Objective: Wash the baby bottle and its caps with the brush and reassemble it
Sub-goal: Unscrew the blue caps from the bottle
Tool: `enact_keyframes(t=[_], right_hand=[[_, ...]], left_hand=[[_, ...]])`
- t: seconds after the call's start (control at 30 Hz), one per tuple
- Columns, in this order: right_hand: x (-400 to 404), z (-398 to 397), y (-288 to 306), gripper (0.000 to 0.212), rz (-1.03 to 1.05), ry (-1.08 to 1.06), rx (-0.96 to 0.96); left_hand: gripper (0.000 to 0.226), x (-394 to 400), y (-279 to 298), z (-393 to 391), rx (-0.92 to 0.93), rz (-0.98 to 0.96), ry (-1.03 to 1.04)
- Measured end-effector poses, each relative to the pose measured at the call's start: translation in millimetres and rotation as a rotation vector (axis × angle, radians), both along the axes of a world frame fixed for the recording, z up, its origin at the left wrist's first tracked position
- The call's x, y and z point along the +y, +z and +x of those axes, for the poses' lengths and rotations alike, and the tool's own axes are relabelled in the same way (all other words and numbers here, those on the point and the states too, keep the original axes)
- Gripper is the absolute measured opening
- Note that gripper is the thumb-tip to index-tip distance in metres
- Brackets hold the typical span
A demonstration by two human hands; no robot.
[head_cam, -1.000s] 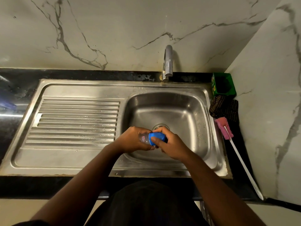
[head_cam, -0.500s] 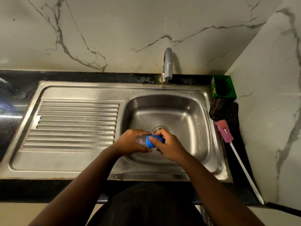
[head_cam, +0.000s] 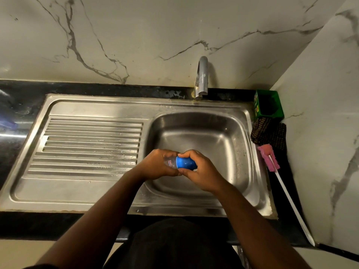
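Head view: small clear plastic baby bottle (head_cam: 170, 163) with blue dome cap (head_cam: 184, 162) held horizontal above stainless steel sink basin (head_cam: 229, 136), near front wall. Left hand (head_cam: 159, 165) wrapped around bottle body, fingers curled. Right hand (head_cam: 202, 171) gripping blue cap, fingers and thumb curled around it. Both hands touching at bottle. Pink sponge brush with long white handle (head_cam: 272, 162) lying on black counter (head_cam: 291, 183) right of sink, beside dark scrub cloth (head_cam: 269, 133) and green container (head_cam: 269, 106). Tap (head_cam: 202, 78) behind basin.

Home kitchen: steel sink (head_cam: 250, 152) with drainboard (head_cam: 91, 144), tap (head_cam: 202, 78), black counter (head_cam: 17, 107), marble-look walls (head_cam: 136, 35).
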State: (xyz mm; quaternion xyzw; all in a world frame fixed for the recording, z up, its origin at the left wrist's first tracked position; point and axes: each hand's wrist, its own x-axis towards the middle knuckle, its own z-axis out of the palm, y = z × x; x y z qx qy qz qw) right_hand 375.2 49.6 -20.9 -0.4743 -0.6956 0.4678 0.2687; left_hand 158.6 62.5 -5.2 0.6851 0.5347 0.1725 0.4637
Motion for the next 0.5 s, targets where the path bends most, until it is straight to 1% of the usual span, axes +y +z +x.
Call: enact_keyframes(t=[0.07, 0.1, 0.13, 0.17, 0.23, 0.3, 0.4, 0.5], right_hand=[[3.4, 8.0, -5.0, 0.04, 0.113, -0.008, 0.025], [4.5, 12.8, -6.6, 0.04, 0.122, -0.033, 0.058], [5.8, 17.8, -6.3, 0.04, 0.078, -0.076, 0.098], [7.0, 23.0, -5.4, 0.041, -0.009, -0.128, 0.145], [9.5, 34.0, -9.9, 0.041, -0.152, -0.227, 0.13], [12.8, 48.1, -29.8, 0.04, -0.223, -0.273, -0.073], [16.7, 70.8, -70.7, 0.041, -0.352, -0.261, -0.466], [15.3, 83.6, -105.0, 0.037, -0.507, -0.288, -0.74]], left_hand=[[0.041, 4.9, -3.4, -6.1, 0.021, 0.012, -0.009], [0.04, 6.4, -5.6, -9.6, 0.037, 0.013, 0.0], [0.04, 6.9, -7.6, -12.7, 0.048, 0.006, 0.019], [0.04, 7.7, -9.6, -14.8, 0.054, 0.001, 0.036], [0.041, 7.2, -14.4, -13.8, 0.045, 0.006, 0.051], [0.042, 5.4, -17.3, -6.5, 0.018, 0.019, 0.066], [0.044, 3.3, -24.7, 7.1, -0.003, 0.002, 0.097], [0.048, 2.8, -36.2, 15.5, 0.008, -0.04, 0.071]])
